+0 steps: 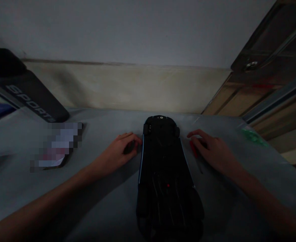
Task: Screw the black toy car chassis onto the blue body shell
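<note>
- Lying wheels-up on the grey tabletop [100, 201], the toy car [164, 151] sits between the two hands, its black underside marked by a small red spot
- The left hand [121, 146] rests beside the car, loosely curled, thumb and fingertips bent around a gap with nothing seen in it; whether it touches the car I cannot tell
- The right hand [211, 146] lies half curled on the other side, just apart from the car, a red-handled screwdriver [194, 150] under its thumb; whether the fingers grip the handle I cannot tell
- The tabletop runs back to a wall [138, 30], grey above a cream band [143, 89], a thin dark line between them
- Toward the left, a dark bottle [34, 90] lettered SPORT stands near the wall, with a partly pixelated phone [58, 164] in front
- Near the right edge lies something green [254, 137], too blurred to name; beyond it are a dark panel with a metal fitting [251, 65] and brown boards [231, 101]
- Light is dim throughout
</note>
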Motion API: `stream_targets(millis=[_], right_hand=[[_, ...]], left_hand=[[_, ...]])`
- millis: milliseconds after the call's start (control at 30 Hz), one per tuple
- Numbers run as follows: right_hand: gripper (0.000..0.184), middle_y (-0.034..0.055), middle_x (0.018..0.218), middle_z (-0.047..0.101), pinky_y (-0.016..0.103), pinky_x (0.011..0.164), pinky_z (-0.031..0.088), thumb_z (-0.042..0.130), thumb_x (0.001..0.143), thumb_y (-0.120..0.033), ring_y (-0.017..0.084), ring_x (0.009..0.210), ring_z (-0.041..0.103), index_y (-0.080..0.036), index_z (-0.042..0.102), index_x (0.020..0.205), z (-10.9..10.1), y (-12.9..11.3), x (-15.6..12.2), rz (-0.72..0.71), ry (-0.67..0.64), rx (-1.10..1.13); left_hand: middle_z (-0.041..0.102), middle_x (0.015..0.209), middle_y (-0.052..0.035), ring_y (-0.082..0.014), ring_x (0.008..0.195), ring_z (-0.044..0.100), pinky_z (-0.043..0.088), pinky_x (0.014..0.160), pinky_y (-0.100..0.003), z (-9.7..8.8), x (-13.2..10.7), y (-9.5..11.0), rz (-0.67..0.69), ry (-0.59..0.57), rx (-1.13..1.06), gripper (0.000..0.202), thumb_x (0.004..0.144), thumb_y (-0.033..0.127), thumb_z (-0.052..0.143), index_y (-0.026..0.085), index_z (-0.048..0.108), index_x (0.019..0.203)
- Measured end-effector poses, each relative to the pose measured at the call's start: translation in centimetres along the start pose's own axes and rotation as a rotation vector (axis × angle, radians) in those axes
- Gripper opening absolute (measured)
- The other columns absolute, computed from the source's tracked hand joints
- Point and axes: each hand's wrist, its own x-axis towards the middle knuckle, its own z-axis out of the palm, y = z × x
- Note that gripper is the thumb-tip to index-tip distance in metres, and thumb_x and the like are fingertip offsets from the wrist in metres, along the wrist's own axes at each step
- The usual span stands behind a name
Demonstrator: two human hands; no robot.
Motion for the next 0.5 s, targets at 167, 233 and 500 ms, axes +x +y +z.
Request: stream_targets(millis=[167, 233, 500], right_hand=[[0.031, 0.0023, 0.082, 0.087, 0.038, 0.067, 0.054, 0.048, 0.11, -0.039, 0.027, 0.063, 0.077, -0.03, 0.076, 0.118, -0.23, -0.2, -0.07, -0.014, 0.006, -0.006], [0.032, 0.0028, 0.079, 0.086, 0.039, 0.066, 0.054, 0.047, 0.11, -0.04, 0.027, 0.06, 0.075, -0.029, 0.076, 0.118, -0.31, -0.26, -0.08, -0.028, 0.01, -0.008], [0.034, 0.0049, 0.082, 0.086, 0.04, 0.068, 0.055, 0.048, 0.11, -0.042, 0.028, 0.061, 0.075, -0.029, 0.078, 0.12, -0.52, -0.27, -0.04, -0.009, -0.013, -0.024]], left_hand=[[0.069, 0.092, -0.0034, -0.0227, 0.081, 0.063, 0.054, 0.083, -0.04, -0.05, 0.1, 0.13, 0.01, 0.01, -0.035, 0.007, 0.099, 0.028, 0.062, 0.026, 0.069, 0.098], [0.07, 0.093, -0.0033, -0.023, 0.082, 0.064, 0.054, 0.082, -0.04, -0.07, 0.13, 0.12, 0.009, 0.008, -0.036, 0.007, 0.098, 0.028, 0.063, 0.025, 0.069, 0.099], [0.071, 0.094, -0.0036, -0.0229, 0.083, 0.064, 0.053, 0.081, -0.038, -0.06, 0.17, 0.08, 0.002, 0.013, -0.04, 0.004, 0.098, 0.028, 0.066, 0.026, 0.069, 0.097]])
